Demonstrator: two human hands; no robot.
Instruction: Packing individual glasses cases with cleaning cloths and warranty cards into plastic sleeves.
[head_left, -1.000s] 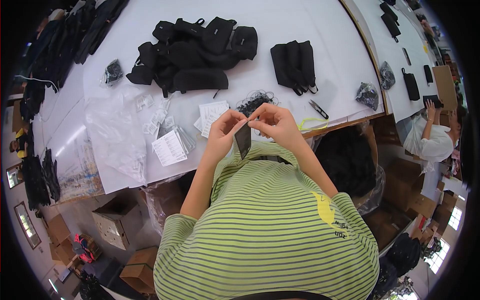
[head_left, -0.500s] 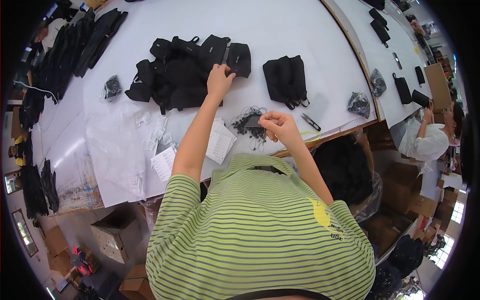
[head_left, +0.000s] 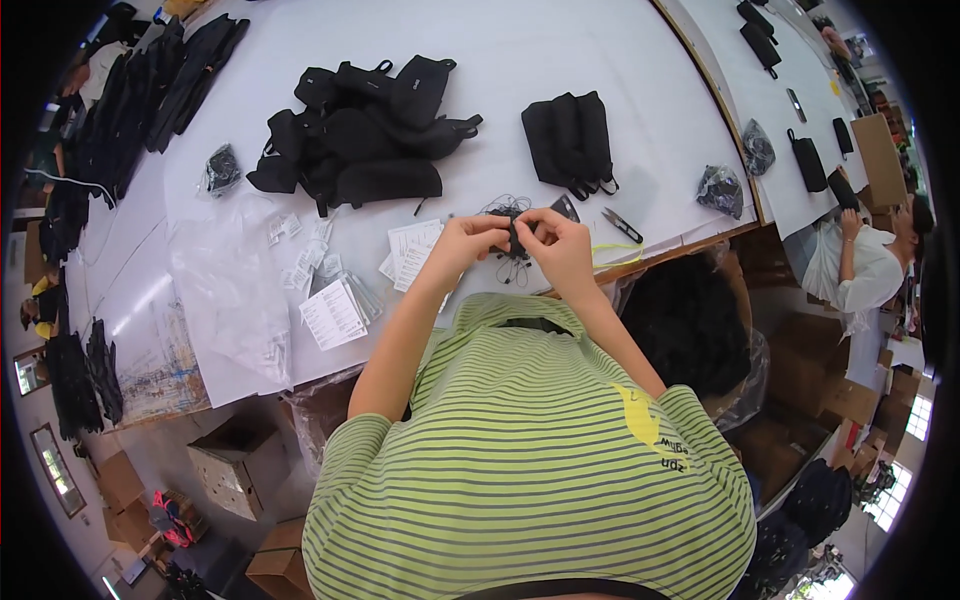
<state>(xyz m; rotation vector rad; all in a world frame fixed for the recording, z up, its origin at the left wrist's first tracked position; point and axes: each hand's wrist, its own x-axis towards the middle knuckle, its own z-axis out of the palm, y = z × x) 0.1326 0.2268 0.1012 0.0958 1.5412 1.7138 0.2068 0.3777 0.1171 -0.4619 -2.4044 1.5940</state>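
1. White sheeting covers the table [head_left: 560,40], whose wooden edge shows at the right near corner.
2. Both hands meet over the near edge: the left hand [head_left: 470,243] and right hand [head_left: 558,243] pinch a small black piece [head_left: 516,236] between fingertips, both grips narrow and closed on it.
3. Thin black strings [head_left: 508,268] lie tangled just beneath the hands on the table.
4. Paper tags [head_left: 335,310] lie to the left, beside clear plastic bags [head_left: 225,290].
5. Far from the hands sits a pile of black pouches [head_left: 365,135]; a smaller stack [head_left: 570,140] lies to its right.
6. Snips [head_left: 622,226] rest just right of the hands.
7. Cardboard boxes [head_left: 225,465] stand on the floor at the near left.
8. Another person [head_left: 860,265] in white works at the right, beside a second table.
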